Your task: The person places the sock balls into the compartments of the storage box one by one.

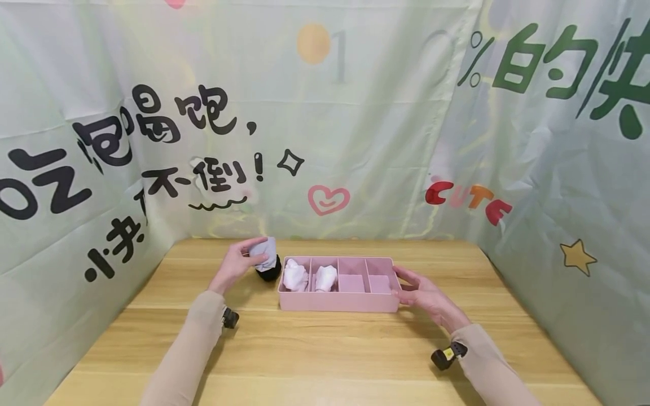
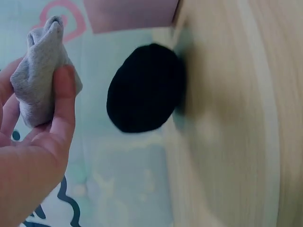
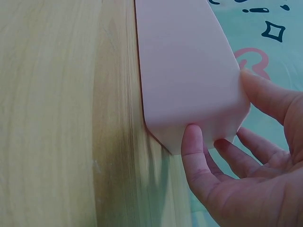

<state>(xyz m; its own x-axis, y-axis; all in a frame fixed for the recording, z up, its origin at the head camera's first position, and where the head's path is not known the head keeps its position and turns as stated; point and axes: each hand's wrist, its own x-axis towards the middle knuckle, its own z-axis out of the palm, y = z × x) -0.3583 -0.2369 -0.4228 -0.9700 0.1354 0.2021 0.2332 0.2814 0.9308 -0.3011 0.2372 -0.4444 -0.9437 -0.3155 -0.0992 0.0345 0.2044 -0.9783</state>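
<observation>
My left hand (image 1: 235,267) pinches a balled-up light grey sock (image 1: 263,254) between thumb and fingers, raised left of the box. Behind and below it, a black rolled-up sock (image 2: 144,90) sits on the table. The pink divided box (image 1: 337,301) stands lengthwise across the table's middle. In its leftmost compartment lies a white balled-up sock (image 1: 295,275), and another white sock (image 1: 326,278) lies in the compartment beside it. The two right compartments hold nothing. At the box's right end, my right hand (image 1: 429,296) grips, with fingertips (image 3: 192,135) against the end wall and upper edge.
The wooden table (image 1: 325,355) extends in front of the box and to both sides. A printed fabric backdrop (image 1: 325,124) with lettering and drawings rises behind the table and along its left and right edges. Each wrist bears a small black camera (image 1: 443,358).
</observation>
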